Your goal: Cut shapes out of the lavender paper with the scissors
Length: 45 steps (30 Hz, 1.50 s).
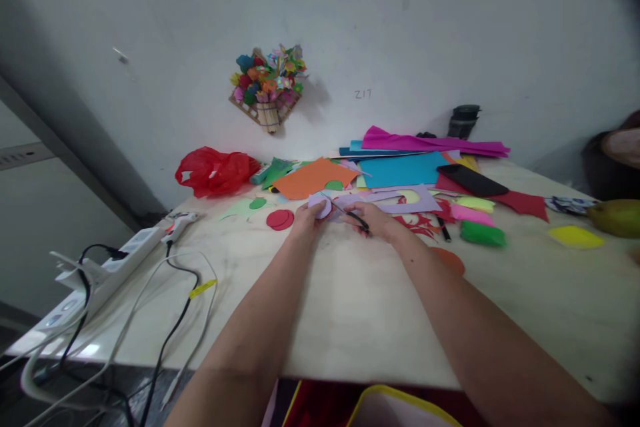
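Note:
My left hand (306, 219) pinches a small lilac paper piece (320, 204) just above the table. My right hand (369, 219) is closed around black-handled scissors (350, 213), whose blades point left into the lilac piece. Both hands meet near the middle of the pale tabletop (350, 307). A red paper circle (280, 219) lies just left of my left hand. A larger lilac sheet (415, 201) with a cut-out lies behind my right hand.
Coloured sheets, orange (313, 177), blue (400, 168) and magenta (430, 143), are piled at the back. A black phone (473, 180), a red plastic bag (215, 171), a white power strip (113, 267) with cables and a green block (483, 234) are around. Another person (617, 153) sits far right.

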Each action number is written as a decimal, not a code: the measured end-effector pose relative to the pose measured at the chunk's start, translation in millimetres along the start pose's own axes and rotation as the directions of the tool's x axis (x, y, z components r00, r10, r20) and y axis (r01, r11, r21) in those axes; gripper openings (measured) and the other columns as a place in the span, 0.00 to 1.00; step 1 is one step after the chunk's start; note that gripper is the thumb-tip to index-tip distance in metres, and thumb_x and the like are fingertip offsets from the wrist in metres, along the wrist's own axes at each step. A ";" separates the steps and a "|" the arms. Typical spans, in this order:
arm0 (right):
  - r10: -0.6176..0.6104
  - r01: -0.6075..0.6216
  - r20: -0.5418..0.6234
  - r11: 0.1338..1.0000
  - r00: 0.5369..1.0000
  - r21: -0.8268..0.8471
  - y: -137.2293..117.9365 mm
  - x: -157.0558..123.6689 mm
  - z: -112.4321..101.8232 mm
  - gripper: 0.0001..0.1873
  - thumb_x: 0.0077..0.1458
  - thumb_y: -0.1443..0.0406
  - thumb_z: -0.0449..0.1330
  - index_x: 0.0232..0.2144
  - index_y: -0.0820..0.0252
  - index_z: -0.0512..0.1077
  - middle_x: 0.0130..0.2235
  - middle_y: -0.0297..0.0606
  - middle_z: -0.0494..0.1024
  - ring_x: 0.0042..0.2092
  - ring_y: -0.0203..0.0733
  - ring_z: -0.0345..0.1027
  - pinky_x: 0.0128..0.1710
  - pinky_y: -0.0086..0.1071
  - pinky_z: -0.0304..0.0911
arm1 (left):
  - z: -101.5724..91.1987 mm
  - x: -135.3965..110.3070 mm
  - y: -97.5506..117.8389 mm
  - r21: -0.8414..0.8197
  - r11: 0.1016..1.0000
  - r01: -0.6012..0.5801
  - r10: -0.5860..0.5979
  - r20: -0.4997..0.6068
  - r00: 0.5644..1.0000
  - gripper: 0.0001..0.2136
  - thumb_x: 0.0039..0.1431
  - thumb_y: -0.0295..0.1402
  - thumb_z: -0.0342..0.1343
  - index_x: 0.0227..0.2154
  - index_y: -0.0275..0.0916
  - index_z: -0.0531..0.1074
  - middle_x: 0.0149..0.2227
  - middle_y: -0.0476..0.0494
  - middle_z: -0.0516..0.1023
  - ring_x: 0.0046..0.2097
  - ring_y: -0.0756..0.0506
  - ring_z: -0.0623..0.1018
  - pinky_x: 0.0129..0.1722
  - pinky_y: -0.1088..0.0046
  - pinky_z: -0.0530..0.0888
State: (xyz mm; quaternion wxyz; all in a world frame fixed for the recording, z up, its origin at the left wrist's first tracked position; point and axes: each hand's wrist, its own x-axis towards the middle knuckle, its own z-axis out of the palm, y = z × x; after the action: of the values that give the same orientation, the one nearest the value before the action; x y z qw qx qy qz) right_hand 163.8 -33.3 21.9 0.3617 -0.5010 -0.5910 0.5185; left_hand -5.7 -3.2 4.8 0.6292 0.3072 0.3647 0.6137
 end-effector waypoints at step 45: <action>0.015 -0.015 -0.011 1.000 1.000 -0.001 9.3 7.9 -0.9 0.12 0.57 0.65 0.60 0.44 0.61 0.71 0.15 0.25 0.66 0.15 0.32 0.56 0.14 0.23 0.49 | 1.2 -4.5 1.4 0.032 0.999 0.028 -0.030 0.046 0.998 0.05 0.53 0.19 0.62 0.34 0.28 0.77 0.33 0.34 0.83 0.35 0.43 0.83 0.43 0.67 0.82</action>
State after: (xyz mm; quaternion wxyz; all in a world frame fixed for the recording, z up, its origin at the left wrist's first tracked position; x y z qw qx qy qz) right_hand 164.7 -25.8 12.3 0.3608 -0.5083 -0.5856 0.5182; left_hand -5.4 -7.5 7.0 0.6415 0.3260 0.3638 0.5915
